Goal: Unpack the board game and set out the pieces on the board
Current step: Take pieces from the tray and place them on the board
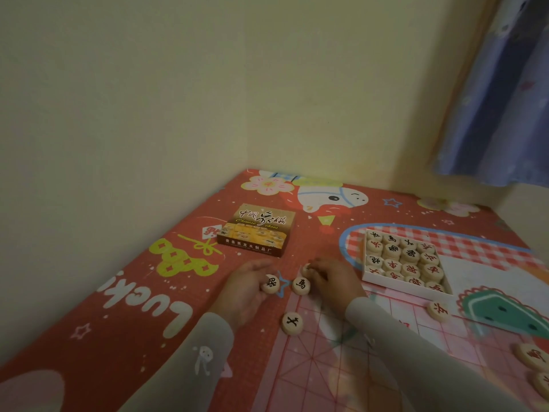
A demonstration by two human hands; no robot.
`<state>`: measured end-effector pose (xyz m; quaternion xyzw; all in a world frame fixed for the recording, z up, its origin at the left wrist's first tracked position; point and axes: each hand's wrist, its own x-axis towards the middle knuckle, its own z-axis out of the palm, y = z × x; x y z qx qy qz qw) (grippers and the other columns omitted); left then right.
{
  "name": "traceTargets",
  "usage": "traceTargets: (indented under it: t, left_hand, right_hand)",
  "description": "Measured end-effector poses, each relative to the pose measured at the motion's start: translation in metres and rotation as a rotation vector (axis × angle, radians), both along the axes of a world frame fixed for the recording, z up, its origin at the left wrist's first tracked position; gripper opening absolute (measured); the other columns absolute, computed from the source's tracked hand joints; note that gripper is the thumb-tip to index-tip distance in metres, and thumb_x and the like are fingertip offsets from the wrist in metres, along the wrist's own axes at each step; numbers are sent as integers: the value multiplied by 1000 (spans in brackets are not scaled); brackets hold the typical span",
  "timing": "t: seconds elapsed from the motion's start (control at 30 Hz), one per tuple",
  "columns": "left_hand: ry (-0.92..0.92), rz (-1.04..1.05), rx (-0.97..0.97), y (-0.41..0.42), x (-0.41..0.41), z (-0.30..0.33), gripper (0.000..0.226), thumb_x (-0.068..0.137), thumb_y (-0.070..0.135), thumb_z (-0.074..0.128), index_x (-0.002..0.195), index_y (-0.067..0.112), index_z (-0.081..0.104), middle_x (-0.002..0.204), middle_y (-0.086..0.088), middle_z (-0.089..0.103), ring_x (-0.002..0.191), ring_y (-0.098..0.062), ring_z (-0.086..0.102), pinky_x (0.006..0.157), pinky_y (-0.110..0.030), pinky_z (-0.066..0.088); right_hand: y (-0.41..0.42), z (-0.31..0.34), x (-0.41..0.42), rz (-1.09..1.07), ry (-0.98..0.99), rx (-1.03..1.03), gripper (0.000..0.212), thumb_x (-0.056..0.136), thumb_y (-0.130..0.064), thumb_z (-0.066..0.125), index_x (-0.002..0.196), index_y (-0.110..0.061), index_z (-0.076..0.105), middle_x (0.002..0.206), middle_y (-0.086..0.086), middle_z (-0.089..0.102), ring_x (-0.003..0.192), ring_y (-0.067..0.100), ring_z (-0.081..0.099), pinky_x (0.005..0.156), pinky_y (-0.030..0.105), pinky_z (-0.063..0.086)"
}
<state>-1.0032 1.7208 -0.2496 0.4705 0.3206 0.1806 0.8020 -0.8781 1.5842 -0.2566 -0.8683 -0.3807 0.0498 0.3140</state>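
Left hand (pixel 252 285) holds a black-marked piece (pixel 270 284) in closed fingers. Right hand (pixel 329 276) pinches another piece (pixel 307 267) at the board's (pixel 341 361) far corner. Horse piece (pixel 301 286) lies between the hands. Tray (pixel 375 277) to the right is nearly full; lid (pixel 258 230) sits apart. Risks: the thin transparent board shifting under a sleeve, and discs landing off their intersections or getting knocked by the crowded hands.
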Motion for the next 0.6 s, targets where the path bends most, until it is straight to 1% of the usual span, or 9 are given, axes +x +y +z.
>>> traceTargets:
  t: [0.07,0.13,0.17,0.23,0.3,0.33,0.4,0.5,0.6]
  left_hand:
    - [0,-7,10,-2,-1,1,34,91,-16,35,106,5,57,111,-19,61,99,-30,62,84,-39,53]
    - [0,-20,35,-4,-1,2,36,91,-17,34,105,6,58,112,-19,60,99,-30,62,86,-39,52]
    - [-3,-30,44,-6,-1,4,37,90,-17,34,107,5,57,114,-19,60,99,-31,62,86,-40,52]
    - [-20,-50,47,-12,-3,8,40,89,-19,33,114,2,55,117,-21,59,98,-33,63,85,-40,52]
    - [-37,-71,43,-20,-7,14,42,88,-20,34,120,1,52,118,-21,59,94,-32,62,75,-35,52]
    - [-34,-81,46,-22,-7,17,42,88,-20,34,120,1,52,117,-21,59,92,-31,62,68,-32,49]
    - [-10,-116,85,-29,-9,22,44,88,-19,35,120,5,53,114,-21,59,87,-30,63,58,-27,44]
    - [20,-172,138,-39,-15,26,46,86,-20,36,119,6,54,108,-22,60,79,-27,64,47,-24,47]
    - [21,-195,154,-47,-23,29,37,89,-17,39,116,4,54,96,-18,61,72,-24,63,45,-22,47]
  right_hand:
    - [-3,4,-3,-7,-34,52,25,97,-22,51,114,-14,68,111,-4,60,107,19,56,94,30,43]
    - [-4,9,-8,-9,-46,117,22,95,-22,54,110,-16,69,106,-2,60,102,18,56,92,34,46]
    - [-5,11,-12,6,-54,147,20,93,-24,57,107,-18,70,101,-4,59,98,16,56,91,36,48]
    - [-7,15,-23,77,-71,188,20,89,-31,63,105,-22,70,96,-10,57,94,11,56,86,34,50]
    - [-8,19,-35,168,-50,176,28,84,-39,68,109,-28,67,96,-16,54,93,6,54,84,27,49]
    - [-8,20,-39,200,-30,151,33,81,-43,70,112,-31,66,96,-18,53,94,3,53,84,23,48]
    - [-10,22,-47,238,-19,120,40,78,-46,71,116,-34,64,100,-17,56,96,3,53,83,21,46]
    - [-17,23,-60,230,-30,132,41,79,-39,72,118,-30,66,100,-9,61,92,8,57,81,22,47]
    - [-27,23,-71,192,-20,182,35,79,-31,73,114,-29,69,99,-10,64,91,8,59,81,23,48]
